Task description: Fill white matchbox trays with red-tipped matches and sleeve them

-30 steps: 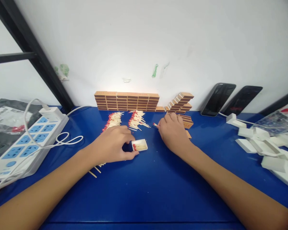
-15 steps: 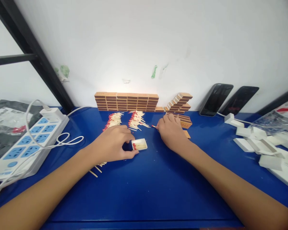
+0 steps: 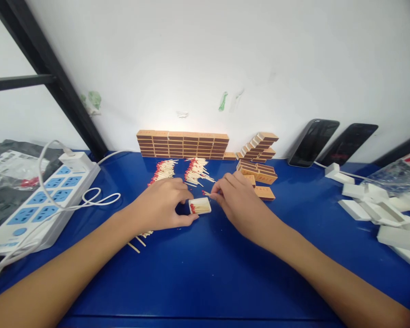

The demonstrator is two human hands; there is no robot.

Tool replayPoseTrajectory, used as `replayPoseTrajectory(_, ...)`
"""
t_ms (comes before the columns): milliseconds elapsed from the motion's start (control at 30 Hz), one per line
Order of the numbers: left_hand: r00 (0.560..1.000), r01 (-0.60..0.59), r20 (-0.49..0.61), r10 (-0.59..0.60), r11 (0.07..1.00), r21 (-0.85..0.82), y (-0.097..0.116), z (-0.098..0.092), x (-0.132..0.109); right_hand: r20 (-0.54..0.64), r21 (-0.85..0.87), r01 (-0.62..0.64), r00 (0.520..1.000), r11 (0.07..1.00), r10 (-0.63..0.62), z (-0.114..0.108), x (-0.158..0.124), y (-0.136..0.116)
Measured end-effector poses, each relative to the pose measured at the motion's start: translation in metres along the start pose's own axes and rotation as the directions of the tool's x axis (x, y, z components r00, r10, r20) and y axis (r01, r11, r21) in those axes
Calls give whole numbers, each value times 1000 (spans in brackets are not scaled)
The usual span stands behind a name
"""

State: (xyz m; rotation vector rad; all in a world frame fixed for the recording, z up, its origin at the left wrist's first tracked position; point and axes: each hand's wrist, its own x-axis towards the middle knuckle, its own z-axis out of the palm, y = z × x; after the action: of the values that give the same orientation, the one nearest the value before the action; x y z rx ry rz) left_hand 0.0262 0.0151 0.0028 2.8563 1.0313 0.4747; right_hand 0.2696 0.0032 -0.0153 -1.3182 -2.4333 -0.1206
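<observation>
My left hand [image 3: 167, 202] grips the left end of a small white matchbox tray [image 3: 207, 208] between thumb and fingers. Red-headed matches [image 3: 198, 209] lie in the tray, their heads toward that hand. Just above its right end, my right hand [image 3: 234, 200] pinches a matchstick [image 3: 207, 193] with the red head pointing left. Behind my hands lie two piles of matches, a left pile [image 3: 166, 170] and a right pile [image 3: 196, 170]. More loose matches [image 3: 136, 246] stick out from beneath my left wrist, partly hidden.
Matchbox sleeves [image 3: 182, 145] stand stacked along the wall, with a stepped stack [image 3: 259, 146] and several loose boxes [image 3: 263, 173] to their right. White empty trays [image 3: 372, 205] heap up at far right. Two phones [image 3: 312, 143] lean on the wall. A power strip [image 3: 48, 205] lies left.
My right hand has come left and nearer with the matchstick, from beside the right pile to just above the tray. My left hand keeps its grip on the tray.
</observation>
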Motion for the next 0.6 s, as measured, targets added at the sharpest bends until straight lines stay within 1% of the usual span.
replayPoseTrajectory(133, 1000, -14, -25, 14, 1000, 10, 2, 0, 0, 20, 13, 109, 994, 994, -110, -1, -2, -19)
replayPoseTrajectory(233, 1000, -10, -18, 10, 1000, 1, 3, -1, 0, 35, 75, 140, 989, 987, -143, -4, -1, -15)
replayPoseTrajectory(300, 1000, -8, -12, 8, 1000, -12, 3, -2, 0, -5, 93, 93, 996, 991, -92, -7, 2, -2)
replayPoseTrajectory(333, 1000, -9, -11, 9, 1000, -17, 4, -2, 0, -32, 68, 42, 999, 997, -40, -7, 4, 6)
replayPoseTrajectory(400, 1000, -13, -11, 13, 1000, -23, 5, -3, 0, -71, -44, -83, 994, 996, 79, -5, 7, 22)
replayPoseTrajectory(433, 1000, -15, -13, 14, 1000, -21, 5, -3, 0, -67, -113, -136, 989, 984, 129, -3, 9, 29)
replayPoseTrajectory(500, 1000, -20, -15, 20, 1000, -17, 6, -2, 0, -34, -252, -200, 980, 947, 198, 4, 12, 38)
replayPoseTrajectory(600, 999, -28, -16, 28, 999, -17, 5, -1, 0, 16, -395, -215, 970, 893, 241, 12, 16, 43)
